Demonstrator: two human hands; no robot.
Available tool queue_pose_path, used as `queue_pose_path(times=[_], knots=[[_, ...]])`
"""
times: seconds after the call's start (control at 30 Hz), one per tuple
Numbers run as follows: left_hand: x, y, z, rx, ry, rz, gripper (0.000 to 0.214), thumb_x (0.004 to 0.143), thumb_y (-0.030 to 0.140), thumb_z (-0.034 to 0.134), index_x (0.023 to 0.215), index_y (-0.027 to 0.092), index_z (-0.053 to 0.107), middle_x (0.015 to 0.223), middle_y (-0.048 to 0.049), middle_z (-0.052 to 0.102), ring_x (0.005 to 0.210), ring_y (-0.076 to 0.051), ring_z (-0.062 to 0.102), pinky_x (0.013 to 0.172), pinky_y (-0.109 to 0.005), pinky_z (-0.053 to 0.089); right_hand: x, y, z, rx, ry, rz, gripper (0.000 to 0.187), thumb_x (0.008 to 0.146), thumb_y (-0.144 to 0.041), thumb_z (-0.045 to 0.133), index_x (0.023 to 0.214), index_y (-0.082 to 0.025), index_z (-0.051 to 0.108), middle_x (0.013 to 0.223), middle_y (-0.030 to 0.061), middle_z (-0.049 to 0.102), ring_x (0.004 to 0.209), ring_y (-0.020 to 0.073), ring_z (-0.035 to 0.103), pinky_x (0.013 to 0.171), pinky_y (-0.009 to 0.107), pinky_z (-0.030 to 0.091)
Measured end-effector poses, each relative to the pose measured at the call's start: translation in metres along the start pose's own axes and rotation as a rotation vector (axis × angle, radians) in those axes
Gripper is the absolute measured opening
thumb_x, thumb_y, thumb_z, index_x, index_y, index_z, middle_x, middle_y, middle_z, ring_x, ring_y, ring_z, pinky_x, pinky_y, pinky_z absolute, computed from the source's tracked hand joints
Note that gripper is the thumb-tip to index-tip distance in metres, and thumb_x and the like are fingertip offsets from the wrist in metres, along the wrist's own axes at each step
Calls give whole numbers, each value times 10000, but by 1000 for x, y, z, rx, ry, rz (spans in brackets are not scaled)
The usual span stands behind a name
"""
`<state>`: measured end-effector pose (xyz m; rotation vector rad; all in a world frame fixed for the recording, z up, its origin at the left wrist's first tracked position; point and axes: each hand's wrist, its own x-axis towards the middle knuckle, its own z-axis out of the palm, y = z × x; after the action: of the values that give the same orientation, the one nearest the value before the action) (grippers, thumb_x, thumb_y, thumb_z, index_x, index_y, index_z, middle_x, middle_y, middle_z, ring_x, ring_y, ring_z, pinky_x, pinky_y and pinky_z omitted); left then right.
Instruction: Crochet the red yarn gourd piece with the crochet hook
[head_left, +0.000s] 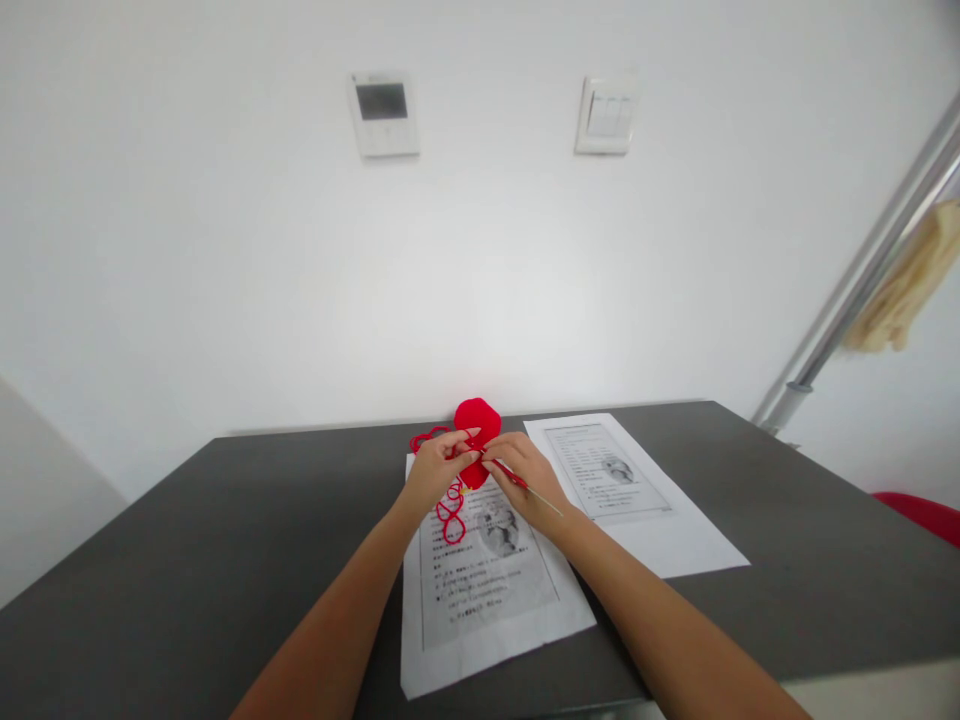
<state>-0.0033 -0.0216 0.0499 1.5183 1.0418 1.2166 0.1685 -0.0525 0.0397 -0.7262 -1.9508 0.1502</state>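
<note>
My right hand is closed on a crochet hook with a red grip, its thin metal shaft pointing back toward my wrist. Thumb and fingers of my left hand pinch red yarn close to the hook's tip, where the fingers partly hide the work. Just behind both hands sits a ball of red yarn. More red shows below the fingertips; I cannot tell whether it is ball or crocheted piece. A loose looping strand trails down beside my left hand.
Two printed sheets lie on the dark table: one sheet under my hands, another sheet to the right. A white wall rises behind, with a panel and switches. A metal pole and red object are at right.
</note>
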Motion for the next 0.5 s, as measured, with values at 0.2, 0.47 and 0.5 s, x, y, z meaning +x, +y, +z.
queue_pose_path(times=[0.2, 0.47, 0.5], knots=[[1, 2, -10, 347, 5, 154, 255, 664, 189, 670, 909, 194, 741, 803, -37, 699, 751, -176, 609, 759, -300, 461, 0, 3, -1, 163, -2, 239, 129, 874, -252, 545, 898, -219, 667, 893, 61, 700, 857, 203, 638, 799, 349, 492], [2, 4, -16, 289, -128, 146, 190, 676, 191, 652, 846, 187, 735, 860, -58, 721, 796, -191, 634, 779, -308, 471, 8, 6, -11, 465, 11, 509, 121, 768, -304, 659, 733, -190, 680, 725, 10, 686, 710, 167, 626, 702, 298, 486], [2, 5, -17, 294, -140, 151, 159, 678, 195, 653, 814, 187, 736, 867, -61, 722, 813, -196, 637, 792, -312, 468, 9, 7, -12, 493, 3, 521, 120, 759, -304, 669, 730, -188, 681, 732, 11, 690, 719, 167, 630, 713, 300, 487]])
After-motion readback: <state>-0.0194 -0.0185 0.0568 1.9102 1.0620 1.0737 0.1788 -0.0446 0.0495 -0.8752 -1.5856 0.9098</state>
